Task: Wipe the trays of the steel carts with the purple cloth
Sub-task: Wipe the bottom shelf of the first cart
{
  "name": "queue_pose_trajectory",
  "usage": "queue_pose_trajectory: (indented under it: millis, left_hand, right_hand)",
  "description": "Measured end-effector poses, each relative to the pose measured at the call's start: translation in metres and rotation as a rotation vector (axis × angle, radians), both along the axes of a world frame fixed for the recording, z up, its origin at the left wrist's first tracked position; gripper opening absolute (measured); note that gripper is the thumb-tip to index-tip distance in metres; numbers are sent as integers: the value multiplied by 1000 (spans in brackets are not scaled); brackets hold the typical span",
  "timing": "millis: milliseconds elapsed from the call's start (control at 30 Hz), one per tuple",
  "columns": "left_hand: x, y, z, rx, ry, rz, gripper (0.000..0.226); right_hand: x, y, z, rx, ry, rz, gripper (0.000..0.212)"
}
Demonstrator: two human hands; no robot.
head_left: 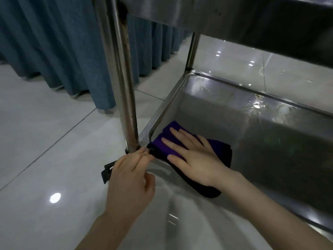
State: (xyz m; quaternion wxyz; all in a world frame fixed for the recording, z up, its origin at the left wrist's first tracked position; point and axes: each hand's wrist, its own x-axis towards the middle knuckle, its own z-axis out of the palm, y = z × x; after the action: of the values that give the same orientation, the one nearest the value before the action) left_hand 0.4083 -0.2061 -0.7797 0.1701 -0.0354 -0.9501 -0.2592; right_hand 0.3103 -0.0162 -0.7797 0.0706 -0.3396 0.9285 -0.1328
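Observation:
The purple cloth (166,144) lies in the near left corner of the steel cart's bottom tray (225,112), draped over the tray's near rim. My right hand (194,157) presses flat on the cloth with straight, spread fingers. My left hand (131,177) is at the tray's corner by the foot of the cart's upright post (122,78); its fingertips pinch the cloth's edge at the rim. The tray above (234,17) overhangs at the top of the view.
A blue pleated curtain (54,46) hangs to the floor at the left, behind the post. Glossy pale floor tiles (45,132) surround the cart. A black caster brake (108,170) sticks out below the post. A second post (192,51) stands at the tray's far corner.

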Motion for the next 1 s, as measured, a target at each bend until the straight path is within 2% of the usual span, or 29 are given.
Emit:
queue_pose_trajectory:
  millis: [133,233,300,367,500,567,633,733,867,933,1000]
  left_hand:
    - [-2,2,-2,16,52,14,43]
    - [1,3,0,22,24,22,44]
    - [1,3,1,32,9,30,45]
    - [2,3,1,69,-1,30,44]
    - [4,4,0,138,-20,36,46]
    - [5,4,-1,156,-41,37,53]
    - [5,5,0,163,-42,40,53]
    - [3,5,1,164,-48,61,47]
    - [3,4,-1,144,-60,50,51]
    - [4,3,-2,147,-44,50,49]
    - [5,2,-2,143,-20,45,48]
  right_hand:
    - [-67,-12,1,51,125,-181,56]
    - [-127,-28,3,25,34,-460,57]
    - [-138,-44,1,-12,5,-583,58]
    - [-122,-57,0,-2,37,-555,58]
    - [-47,-55,-1,-20,75,-159,60]
    - [-17,-52,-3,-52,40,-87,61]
    - [-21,-53,-3,-48,44,-115,61]
    - [-76,-60,-1,-7,118,-281,57]
    - [-133,-68,3,-3,-15,-568,59]
    - [-119,-72,4,14,18,-537,59]
    - [-81,-67,3,40,85,-390,59]
